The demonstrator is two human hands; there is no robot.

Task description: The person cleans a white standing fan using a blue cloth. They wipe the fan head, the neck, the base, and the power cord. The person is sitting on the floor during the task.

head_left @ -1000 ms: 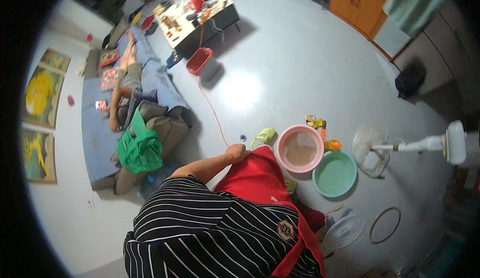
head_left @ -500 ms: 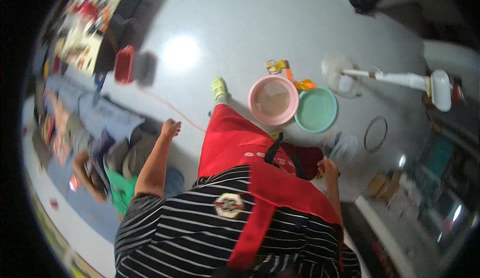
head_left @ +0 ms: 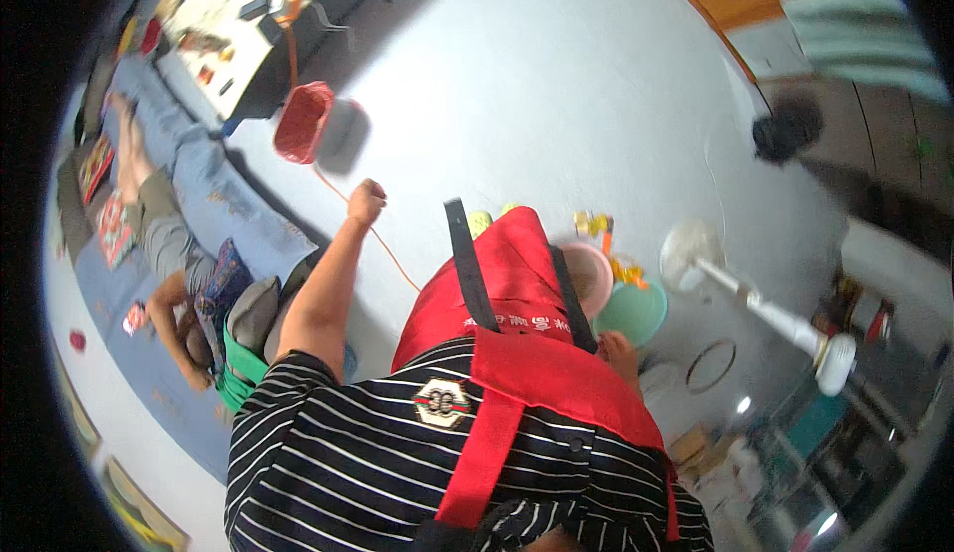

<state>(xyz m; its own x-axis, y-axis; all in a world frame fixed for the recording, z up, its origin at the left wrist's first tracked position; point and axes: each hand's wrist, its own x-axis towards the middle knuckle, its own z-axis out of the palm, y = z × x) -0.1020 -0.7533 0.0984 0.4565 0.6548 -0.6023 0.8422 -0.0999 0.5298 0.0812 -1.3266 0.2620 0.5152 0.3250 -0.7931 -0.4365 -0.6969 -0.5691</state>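
My left hand (head_left: 368, 201) hangs out in front on the left, fingers curled closed with nothing visible in them, above the floor near a thin orange cord (head_left: 383, 244). My right hand (head_left: 618, 353) is low at my right side, beside the red apron (head_left: 497, 274) I wear. Its fingers look curled, and their inner side is hidden. Two dark straps (head_left: 472, 264) hang loose over the apron. Just beyond my right hand stand a green basin (head_left: 636, 312) and a pink basin (head_left: 593, 279), the pink one partly covered by the apron.
A red bin (head_left: 303, 123) stands near a cluttered table (head_left: 238, 55). To the left a person (head_left: 169, 224) lies on a blue sofa (head_left: 224, 184). At right are a white standing fan (head_left: 760, 309), a hoop (head_left: 711, 366) and a dark object (head_left: 787, 137). Yellow-orange items (head_left: 626, 272) lie by the basins.
My body has turned and moved, so the basins now sit farther right and closer to me. My left hand reaches further forward; my right hand has drawn in against the apron.
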